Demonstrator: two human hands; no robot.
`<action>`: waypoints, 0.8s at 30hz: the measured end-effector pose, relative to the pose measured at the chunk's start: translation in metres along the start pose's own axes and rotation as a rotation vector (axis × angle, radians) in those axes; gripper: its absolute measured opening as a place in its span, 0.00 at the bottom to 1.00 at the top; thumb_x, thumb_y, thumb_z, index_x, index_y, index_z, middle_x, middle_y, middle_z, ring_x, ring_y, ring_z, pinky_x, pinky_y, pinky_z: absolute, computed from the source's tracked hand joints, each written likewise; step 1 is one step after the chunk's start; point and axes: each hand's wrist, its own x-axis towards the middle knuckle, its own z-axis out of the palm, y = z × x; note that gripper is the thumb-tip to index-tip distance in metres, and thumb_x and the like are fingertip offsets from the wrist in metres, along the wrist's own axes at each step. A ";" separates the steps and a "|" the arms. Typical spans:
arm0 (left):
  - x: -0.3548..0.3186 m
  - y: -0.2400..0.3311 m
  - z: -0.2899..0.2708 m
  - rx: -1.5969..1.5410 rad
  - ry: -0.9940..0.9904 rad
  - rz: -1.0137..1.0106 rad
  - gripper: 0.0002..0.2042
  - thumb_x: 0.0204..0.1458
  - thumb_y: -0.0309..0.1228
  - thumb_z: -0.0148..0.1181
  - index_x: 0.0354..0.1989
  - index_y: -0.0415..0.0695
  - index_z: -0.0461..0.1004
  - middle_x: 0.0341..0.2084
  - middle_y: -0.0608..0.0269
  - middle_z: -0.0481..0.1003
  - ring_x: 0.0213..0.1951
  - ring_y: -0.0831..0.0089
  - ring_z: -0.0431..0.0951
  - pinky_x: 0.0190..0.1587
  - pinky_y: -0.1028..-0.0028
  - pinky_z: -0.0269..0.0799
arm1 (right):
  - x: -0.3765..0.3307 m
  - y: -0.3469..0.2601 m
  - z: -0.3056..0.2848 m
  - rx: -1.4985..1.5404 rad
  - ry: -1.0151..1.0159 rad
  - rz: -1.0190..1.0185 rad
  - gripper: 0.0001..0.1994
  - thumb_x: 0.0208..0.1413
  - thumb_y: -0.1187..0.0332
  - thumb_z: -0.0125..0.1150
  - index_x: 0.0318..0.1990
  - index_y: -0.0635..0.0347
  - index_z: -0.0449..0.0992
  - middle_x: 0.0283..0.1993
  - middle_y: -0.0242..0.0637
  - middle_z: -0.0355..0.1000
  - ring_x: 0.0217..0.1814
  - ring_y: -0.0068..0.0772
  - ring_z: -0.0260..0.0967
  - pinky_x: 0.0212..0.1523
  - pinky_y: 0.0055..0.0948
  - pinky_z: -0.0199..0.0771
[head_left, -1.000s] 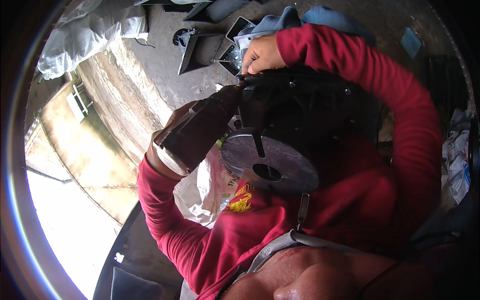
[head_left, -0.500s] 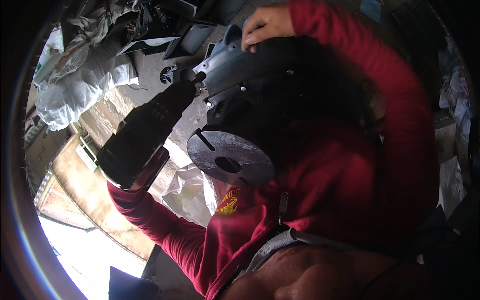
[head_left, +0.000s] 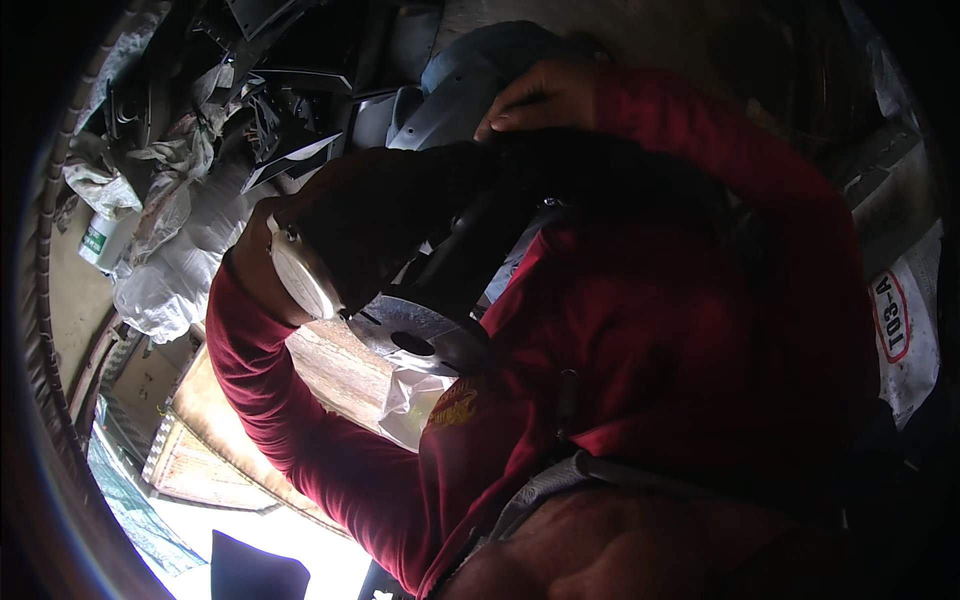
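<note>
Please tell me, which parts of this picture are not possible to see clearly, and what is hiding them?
- Left hand, head view: covered by a dark glove, so its grip cannot be judged.
- Right hand: only knuckles show; the fingertips go behind the dark tool body.
- Grey disc: partly hidden by the black handle.
- Small white bottle: near the rim, too small to identify.
- Lower left: overexposed, no detail.

L gloved hand (head_left: 350,240) now closer in over dark tool body (head_left: 470,250); grey disc (head_left: 415,335) lower, partly hidden.
</note>
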 end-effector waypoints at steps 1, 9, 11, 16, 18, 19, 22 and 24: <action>0.005 0.002 -0.002 0.001 -0.022 -0.001 0.30 0.42 0.28 0.70 0.58 0.45 0.68 0.42 0.56 0.78 0.43 0.64 0.81 0.45 0.70 0.77 | 0.000 -0.001 0.002 0.015 0.014 0.003 0.16 0.62 0.58 0.56 0.49 0.57 0.79 0.51 0.33 0.77 0.58 0.30 0.71 0.63 0.30 0.64; 0.035 0.010 -0.010 -0.006 -0.136 -0.029 0.35 0.41 0.28 0.72 0.61 0.46 0.66 0.44 0.57 0.78 0.45 0.64 0.81 0.47 0.72 0.77 | 0.004 0.018 0.003 0.147 0.000 -0.029 0.14 0.62 0.60 0.57 0.49 0.58 0.79 0.49 0.35 0.78 0.56 0.28 0.72 0.61 0.28 0.66; 0.038 0.012 -0.012 -0.003 -0.154 -0.041 0.36 0.40 0.28 0.73 0.62 0.47 0.65 0.44 0.57 0.78 0.45 0.64 0.81 0.48 0.72 0.77 | 0.004 0.021 0.002 0.172 -0.012 -0.034 0.14 0.62 0.60 0.58 0.49 0.58 0.80 0.49 0.35 0.78 0.56 0.28 0.72 0.60 0.27 0.67; 0.051 0.031 -0.011 0.085 -0.156 -0.027 0.36 0.39 0.27 0.73 0.61 0.43 0.66 0.44 0.55 0.78 0.46 0.64 0.80 0.47 0.72 0.77 | 0.003 0.031 0.007 0.224 0.027 -0.093 0.13 0.62 0.61 0.58 0.48 0.58 0.80 0.48 0.36 0.78 0.55 0.27 0.73 0.59 0.26 0.68; 0.054 0.032 -0.008 0.088 -0.153 -0.015 0.35 0.40 0.27 0.72 0.60 0.43 0.66 0.43 0.55 0.78 0.45 0.64 0.80 0.46 0.71 0.77 | 0.004 0.034 0.008 0.226 0.031 -0.112 0.13 0.62 0.62 0.58 0.48 0.58 0.80 0.48 0.35 0.78 0.55 0.27 0.73 0.59 0.26 0.68; 0.054 0.032 -0.007 0.091 -0.150 -0.011 0.34 0.40 0.27 0.72 0.60 0.43 0.67 0.43 0.55 0.78 0.45 0.63 0.80 0.46 0.71 0.77 | 0.004 0.034 0.009 0.216 0.035 -0.111 0.13 0.62 0.62 0.58 0.48 0.58 0.80 0.48 0.35 0.78 0.55 0.26 0.73 0.59 0.26 0.68; 0.053 0.033 -0.006 0.091 -0.132 0.006 0.33 0.40 0.28 0.72 0.59 0.43 0.67 0.42 0.55 0.78 0.44 0.63 0.80 0.45 0.71 0.77 | 0.005 0.040 0.011 0.189 0.048 -0.157 0.13 0.62 0.62 0.57 0.48 0.59 0.80 0.48 0.35 0.78 0.55 0.26 0.73 0.58 0.26 0.68; 0.046 0.035 -0.006 0.086 -0.109 0.016 0.32 0.40 0.28 0.71 0.58 0.43 0.68 0.41 0.55 0.78 0.43 0.63 0.80 0.44 0.71 0.77 | 0.008 0.047 0.012 0.176 0.055 -0.196 0.13 0.62 0.62 0.57 0.47 0.59 0.80 0.48 0.35 0.79 0.55 0.26 0.73 0.58 0.26 0.68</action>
